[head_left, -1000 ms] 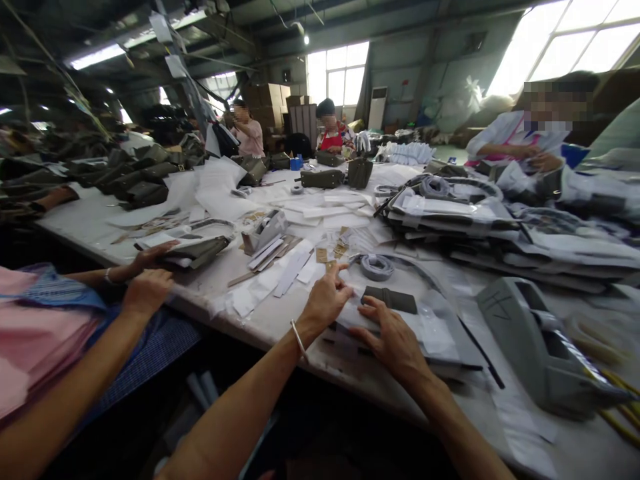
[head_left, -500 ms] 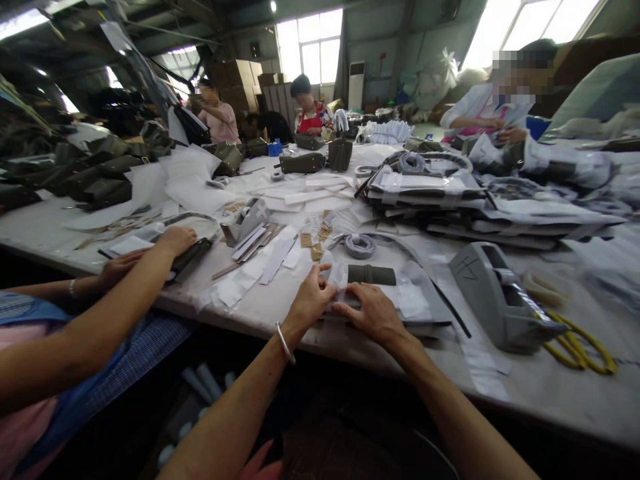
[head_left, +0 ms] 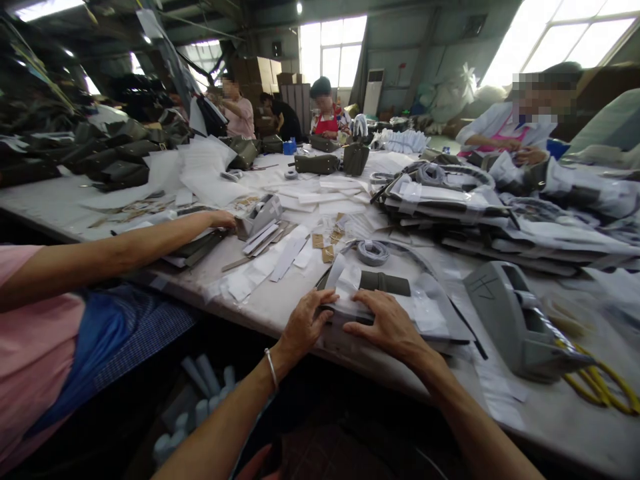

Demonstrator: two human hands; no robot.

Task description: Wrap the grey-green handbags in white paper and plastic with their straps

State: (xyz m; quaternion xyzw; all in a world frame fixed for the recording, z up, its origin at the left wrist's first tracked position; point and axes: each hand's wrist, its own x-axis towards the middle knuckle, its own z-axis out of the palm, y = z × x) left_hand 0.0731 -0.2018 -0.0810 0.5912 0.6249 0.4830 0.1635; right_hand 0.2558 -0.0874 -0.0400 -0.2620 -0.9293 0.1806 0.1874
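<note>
A flat olive bag [head_left: 384, 283], partly covered by white wrapping sheet [head_left: 349, 279], lies at the table's front edge. My left hand [head_left: 306, 321] grips its near left corner, fingers over the sheet and thumb at the front side. With fingers spread, my right hand [head_left: 387, 321] rests on the sheet near the bag's front edge. Behind the bag lies a coiled grey-wrapped strap [head_left: 373, 252]. A clear plastic piece [head_left: 431, 313] covers the bag's right part.
To the right stand a grey tape dispenser [head_left: 515, 320] and yellow-handled scissors [head_left: 603, 387]. Wrapped bags are stacked [head_left: 445, 207] beyond. At left, a co-worker's hand [head_left: 223, 220] is at another tape dispenser [head_left: 259, 217]. Paper strips [head_left: 290, 259] and brown tags [head_left: 327, 254] lie between.
My left fingers have shifted from a raised pinch at the wrapping down onto the bag's left corner. The co-worker's arm has reached right to the dispenser. The view has shifted slightly.
</note>
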